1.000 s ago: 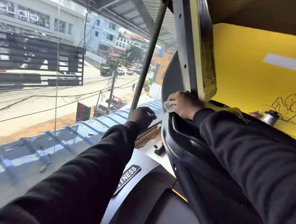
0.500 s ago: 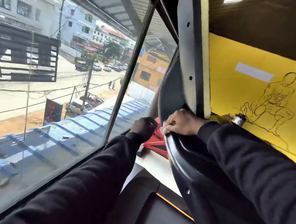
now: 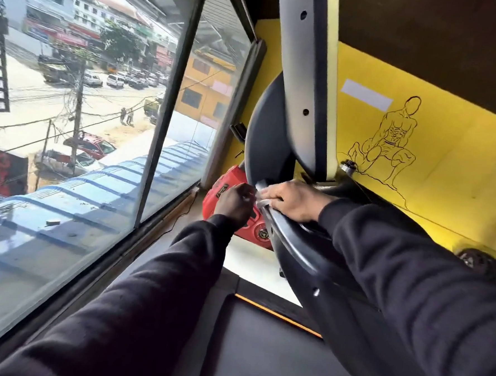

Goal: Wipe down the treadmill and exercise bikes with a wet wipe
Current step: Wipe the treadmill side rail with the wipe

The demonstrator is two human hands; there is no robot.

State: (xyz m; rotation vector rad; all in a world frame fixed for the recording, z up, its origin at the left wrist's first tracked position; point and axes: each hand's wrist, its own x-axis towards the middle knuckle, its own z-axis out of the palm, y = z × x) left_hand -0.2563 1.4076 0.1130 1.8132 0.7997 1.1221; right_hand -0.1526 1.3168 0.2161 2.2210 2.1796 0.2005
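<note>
Meanwhile right hand (image 3: 294, 200) presses wet wipe (image 3: 262, 201) onto treadmill (image 3: 295, 249).

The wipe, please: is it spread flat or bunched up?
Bunched: the wipe shows only as a crumpled white bit under the right hand.

Daylight is pouring through a big slanted window (image 3: 67, 176) overlooking a street of parked cars (a blue awning roof is lying just below), while a yellow wall (image 3: 446, 159) is showing a line-drawn muscular figure (image 3: 389, 138)
</note>
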